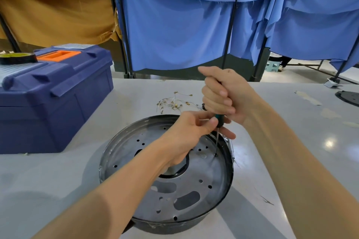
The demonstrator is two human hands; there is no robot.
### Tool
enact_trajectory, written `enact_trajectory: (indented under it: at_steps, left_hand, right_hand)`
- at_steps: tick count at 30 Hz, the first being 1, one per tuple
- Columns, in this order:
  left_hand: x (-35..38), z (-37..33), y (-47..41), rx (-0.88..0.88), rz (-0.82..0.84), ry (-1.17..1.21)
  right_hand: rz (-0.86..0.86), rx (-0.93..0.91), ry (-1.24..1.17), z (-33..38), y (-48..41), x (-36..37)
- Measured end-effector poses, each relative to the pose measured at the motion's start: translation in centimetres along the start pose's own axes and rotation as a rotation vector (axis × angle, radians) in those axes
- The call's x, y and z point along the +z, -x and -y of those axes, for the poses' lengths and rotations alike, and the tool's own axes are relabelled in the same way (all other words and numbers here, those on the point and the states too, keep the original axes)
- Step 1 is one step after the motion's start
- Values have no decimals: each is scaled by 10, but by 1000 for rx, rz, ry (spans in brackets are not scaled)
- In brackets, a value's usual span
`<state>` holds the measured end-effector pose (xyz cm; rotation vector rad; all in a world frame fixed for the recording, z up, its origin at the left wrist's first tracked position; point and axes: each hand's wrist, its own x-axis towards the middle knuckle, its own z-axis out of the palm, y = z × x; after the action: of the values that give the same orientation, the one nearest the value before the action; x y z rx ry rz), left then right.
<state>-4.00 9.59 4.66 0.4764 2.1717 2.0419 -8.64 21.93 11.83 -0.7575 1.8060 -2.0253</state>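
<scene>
Screwdriver: long axis near-vertical, tip down in screw hole nr far-right rim of metal base, on table. R hand fisted round handle, straight above hole. L hand pinches handle's lower end, nearer tip.

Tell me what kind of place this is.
Probably a workshop or repair bench: a blue toolbox sits on the grey table, the right hand holds a screwdriver to a round metal base, and loose wires lie behind.
</scene>
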Motion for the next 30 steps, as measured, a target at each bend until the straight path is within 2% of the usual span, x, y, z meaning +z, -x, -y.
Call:
enact_trajectory:
  at_steps: [2, 6, 8, 9, 10, 12, 14, 16, 18, 21, 23, 25, 27, 28, 30]
  left_hand:
    - [0, 1, -1, -4, -10, 88]
    - [3, 2, -1, 28, -34, 130]
    - [6, 2, -1, 52, -22, 104]
    - [6, 1, 0, 51, -23, 108]
    - [5, 1, -1, 44, -25, 115]
    - [4, 2, -2, 27, -14, 119]
    - [4, 3, -2, 8, -6, 82]
    - [2, 2, -2, 8, 4, 77]
    - [1, 1, 0, 23, 16, 131]
    - [1, 1, -1, 26, -17, 175]
    - [3, 0, -3, 29, -23, 150]
    - [6, 0, -2, 47, -12, 115]
    - [5, 1, -1, 42, -23, 123]
    - [4, 1, 0, 30, -35, 139]
    - [3, 0, -1, 5, -17, 138]
  right_hand:
    - [-184, -101, -16, -8, -3, 9]
    - [-766, -362, 153, -24, -5, 28]
    - [-912, -402, 171, -28, -4, 34]
    - [-884, -389, 137, -29, -2, 33]
    - [-787, -347, 90, -27, 0, 29]
    - [-399, -168, 1, -14, 2, 15]
    - [-23, 3, 12, -1, 3, -1]
    - [133, 27, -13, 0, 2, -5]
    - [36, -24, -73, -7, -1, 1]
    - [-387, -223, -8, -20, -5, 17]
    - [-730, -357, 152, -28, -5, 24]
    - [-914, -439, 263, -35, -3, 33]
    - [-833, -407, 175, -36, -1, 33]
    - [-704, -320, 79, -31, -1, 29]
    - [-336, -76, -65, -14, -2, 12]
